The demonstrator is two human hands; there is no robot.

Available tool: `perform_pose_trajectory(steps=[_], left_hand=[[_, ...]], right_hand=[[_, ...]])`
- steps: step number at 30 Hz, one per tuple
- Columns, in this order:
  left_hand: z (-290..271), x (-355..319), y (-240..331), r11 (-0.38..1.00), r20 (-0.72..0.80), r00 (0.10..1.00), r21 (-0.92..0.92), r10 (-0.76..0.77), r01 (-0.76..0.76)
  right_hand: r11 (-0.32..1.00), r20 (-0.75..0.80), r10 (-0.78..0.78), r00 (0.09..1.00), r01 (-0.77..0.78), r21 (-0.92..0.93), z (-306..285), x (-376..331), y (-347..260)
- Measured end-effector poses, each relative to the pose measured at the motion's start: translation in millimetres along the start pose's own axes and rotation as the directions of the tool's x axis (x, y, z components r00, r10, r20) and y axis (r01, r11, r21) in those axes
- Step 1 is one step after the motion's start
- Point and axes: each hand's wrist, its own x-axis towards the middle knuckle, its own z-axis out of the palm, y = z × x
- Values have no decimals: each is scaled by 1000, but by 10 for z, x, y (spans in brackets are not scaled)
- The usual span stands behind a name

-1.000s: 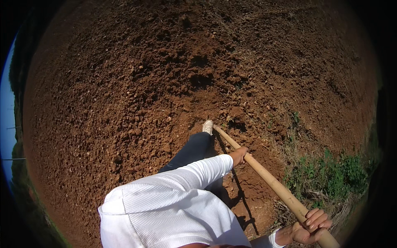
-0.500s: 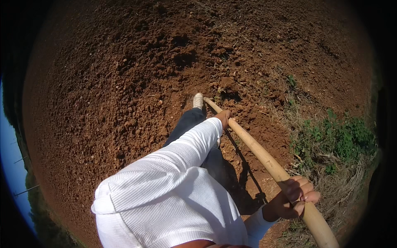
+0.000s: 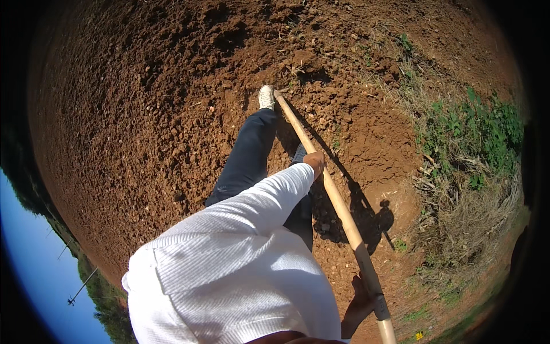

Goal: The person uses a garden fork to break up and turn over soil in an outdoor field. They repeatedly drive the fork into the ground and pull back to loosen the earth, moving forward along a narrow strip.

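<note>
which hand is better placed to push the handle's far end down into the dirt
Probably the left hand: it grips the wooden handle partway along, closer to the soil. The right hand holds its near end.

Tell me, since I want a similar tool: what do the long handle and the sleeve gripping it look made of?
The long handle looks like pale, smooth, unpainted wood: even tan colour, rounded, with a light sheen. The sleeve appears to be white ribbed knit fabric, likely cotton, going by its fine parallel ridges.
</note>
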Motion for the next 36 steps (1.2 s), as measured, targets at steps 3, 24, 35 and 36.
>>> perform_pose_trajectory(steps=[3, 24, 35, 36], left_hand=[[16, -99, 148, 999, 7, 1000, -46, -13, 14], [-98, 480, -443, 998, 9, 998, 12, 66, -66], [-919, 1245, -1002, 729, 26, 991, 675, 128, -112], [-1046, 1314, -888, 715, 31, 983, 683, 178, -151]], right_hand=[[917, 227, 259, 939, -166, -362, 264, -154, -485], [-2, 293, 548, 783, 351, -936, 44, 763, -445], [129, 197, 440, 876, 155, -979, -1195, 1672, 3293], [104, 150, 409, 900, 117, -988, -1151, 1627, 3519]])
